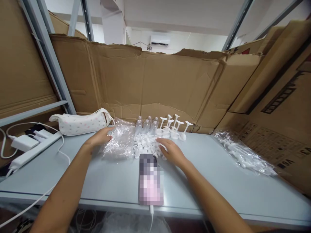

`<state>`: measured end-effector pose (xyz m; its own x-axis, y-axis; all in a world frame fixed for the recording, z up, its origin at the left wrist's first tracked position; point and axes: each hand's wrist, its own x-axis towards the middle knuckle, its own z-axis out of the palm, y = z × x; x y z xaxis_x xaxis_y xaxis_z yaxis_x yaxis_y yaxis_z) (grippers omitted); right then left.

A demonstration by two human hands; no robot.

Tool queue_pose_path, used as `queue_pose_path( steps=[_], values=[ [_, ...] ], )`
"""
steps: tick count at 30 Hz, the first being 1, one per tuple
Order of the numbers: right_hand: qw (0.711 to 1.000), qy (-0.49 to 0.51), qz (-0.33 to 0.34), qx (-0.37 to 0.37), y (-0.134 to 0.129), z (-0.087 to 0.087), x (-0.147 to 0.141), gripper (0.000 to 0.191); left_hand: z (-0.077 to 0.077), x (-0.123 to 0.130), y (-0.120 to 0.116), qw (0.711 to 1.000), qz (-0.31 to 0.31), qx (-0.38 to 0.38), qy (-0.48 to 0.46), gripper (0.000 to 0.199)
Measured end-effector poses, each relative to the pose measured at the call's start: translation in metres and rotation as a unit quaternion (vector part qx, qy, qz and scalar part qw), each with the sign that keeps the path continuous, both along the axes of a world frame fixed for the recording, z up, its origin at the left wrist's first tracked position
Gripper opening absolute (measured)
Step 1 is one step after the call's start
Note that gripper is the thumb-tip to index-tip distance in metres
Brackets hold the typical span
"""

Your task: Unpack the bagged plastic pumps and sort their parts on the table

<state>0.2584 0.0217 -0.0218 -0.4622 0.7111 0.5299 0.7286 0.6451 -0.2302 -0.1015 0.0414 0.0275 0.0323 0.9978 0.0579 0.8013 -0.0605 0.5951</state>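
My left hand (pixel 100 137) is at the left edge of a crumpled clear plastic bag (pixel 120 137), thumb and fingers apart. A small clear bottle (pixel 152 139) lies on its side over a heap of small white plastic caps (pixel 141 147); the fingers of my right hand (pixel 172 151) are closed at its right end. Behind the heap, several clear bottles (pixel 146 125) stand upright in a group. To their right are several white pieces with stems and flared bases (pixel 182 136), standing stem up.
A phone (pixel 151 181) with a white cable lies at the table's (pixel 111 184) front. At left are a white pouch (pixel 82 123) and a power strip (pixel 34 153). A bag of white parts (pixel 243 153) lies at right. Cardboard (pixel 155 81) walls the back.
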Motion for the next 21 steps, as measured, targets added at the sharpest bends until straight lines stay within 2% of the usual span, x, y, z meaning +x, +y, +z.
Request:
queue_pose_path(
  steps=[3,5,9,11,13,15,21],
  values=[
    [0.999,-0.030,-0.009,0.043,0.008,-0.002,-0.001,0.037,-0.006,-0.005,0.004,0.999,-0.001,-0.012,0.053,0.064],
    [0.996,-0.052,-0.025,0.062,0.013,-0.003,-0.003,0.039,-0.011,-0.001,0.004,0.995,-0.003,0.020,0.097,0.060],
    [0.991,-0.104,-0.053,0.065,0.023,-0.009,-0.007,0.047,-0.014,0.024,-0.002,0.979,0.008,0.120,0.165,0.051],
    [0.989,-0.121,-0.053,0.063,0.027,-0.013,-0.008,0.051,-0.015,0.040,-0.005,0.974,-0.024,0.142,0.176,0.049],
    [0.987,-0.131,-0.052,0.072,0.030,-0.016,-0.008,0.056,-0.017,0.053,-0.007,0.968,-0.056,0.137,0.201,0.051],
    [0.986,-0.137,-0.051,0.085,0.032,-0.017,-0.008,0.058,-0.022,0.061,-0.004,0.967,-0.061,0.112,0.219,0.057],
    [0.982,-0.146,-0.062,0.101,0.030,-0.012,-0.011,0.053,-0.053,0.066,0.012,0.969,-0.051,0.011,0.242,0.063]
  ],
)
